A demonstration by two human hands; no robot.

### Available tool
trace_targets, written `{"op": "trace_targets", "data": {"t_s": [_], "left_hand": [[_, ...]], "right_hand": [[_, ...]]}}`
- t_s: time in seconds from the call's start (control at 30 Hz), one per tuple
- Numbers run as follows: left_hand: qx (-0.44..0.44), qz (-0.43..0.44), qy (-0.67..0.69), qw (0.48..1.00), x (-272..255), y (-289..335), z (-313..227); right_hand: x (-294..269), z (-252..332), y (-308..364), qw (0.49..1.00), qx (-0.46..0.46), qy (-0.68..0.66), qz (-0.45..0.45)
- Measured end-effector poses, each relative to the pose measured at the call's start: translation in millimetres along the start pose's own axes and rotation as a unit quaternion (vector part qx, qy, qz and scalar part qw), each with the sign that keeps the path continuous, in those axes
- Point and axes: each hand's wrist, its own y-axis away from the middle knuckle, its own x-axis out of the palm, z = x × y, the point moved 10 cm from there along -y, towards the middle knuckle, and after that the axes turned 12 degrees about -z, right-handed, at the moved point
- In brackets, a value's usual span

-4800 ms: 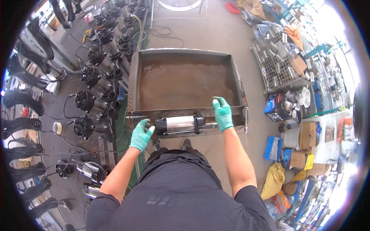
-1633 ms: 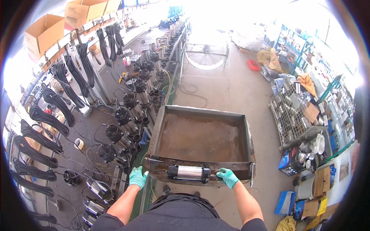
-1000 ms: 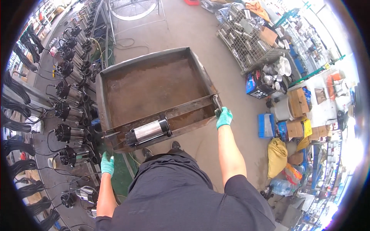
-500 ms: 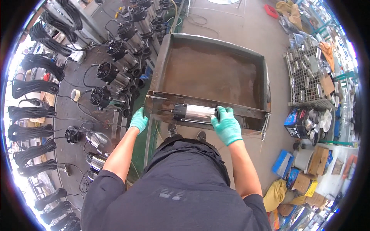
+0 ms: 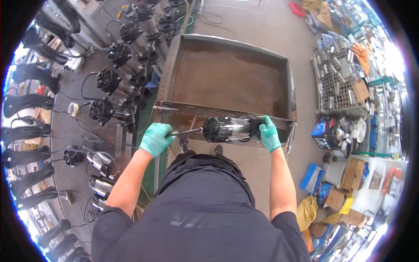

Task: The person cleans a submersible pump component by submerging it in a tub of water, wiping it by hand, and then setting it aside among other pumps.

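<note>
A submersible pump [image 5: 235,129] with a shiny steel body and black ends lies sideways in front of me, over the near ledge of a metal tank [image 5: 289,87]. My right hand [image 5: 270,135], in a green glove, is closed around the black end on the right. From the other end a black cable [image 5: 188,131] runs left into my gloved left hand [image 5: 156,139], whose fingers are wrapped round it. The tank holds brownish water, and the pump is on its near side, outside the main basin.
Several similar pumps [image 5: 114,83] stand on the bench at left, with coiled black cables [image 5: 30,105] beyond them. A tape roll [image 5: 73,108] lies there too. To the right are a wire basket [image 5: 338,83] of metal parts, boxes [image 5: 312,178] and a yellow cloth bag [image 5: 307,212].
My left hand has moved from the bench side toward the pump and now grips its cable. The pump has turned, showing its black end more, and my right hand has shifted to its end.
</note>
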Motion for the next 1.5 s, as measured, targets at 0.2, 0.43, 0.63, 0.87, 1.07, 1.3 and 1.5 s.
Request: {"op": "trace_targets", "data": {"t_s": [0.2,0.43,0.63,0.87,1.07,1.3,1.5], "left_hand": [[0.013,0.072,0.101,0.992,-18.5,-37.2,-103.1],[0.019,0.069,0.169,0.983,14.3,-76.2,-178.2],[-0.036,0.088,0.207,0.974,28.0,-81.6,-172.7],[-0.061,0.154,0.326,0.931,33.9,-78.6,-170.2],[-0.177,0.005,0.393,0.902,10.9,-71.0,-104.0],[-0.471,-0.096,0.469,0.741,-1.8,-0.2,38.9],[-0.451,-0.102,0.407,0.787,14.3,7.4,59.6]], "right_hand": [[-24.8,-8.8,-7.7,0.908,-0.161,0.372,-0.105],[-31.0,-84.9,-10.2,0.918,-0.179,0.31,-0.17],[-21.1,-90.1,-12.6,0.916,-0.183,0.31,-0.176],[-30.6,-92.8,-9.1,0.922,-0.162,0.292,-0.195],[-34.3,-42.9,-4.9,0.917,-0.16,0.336,-0.141],[-2.2,82.1,35.2,0.948,-0.207,0.206,-0.126],[32.6,104.4,42.0,0.957,-0.186,0.165,-0.151]]}}
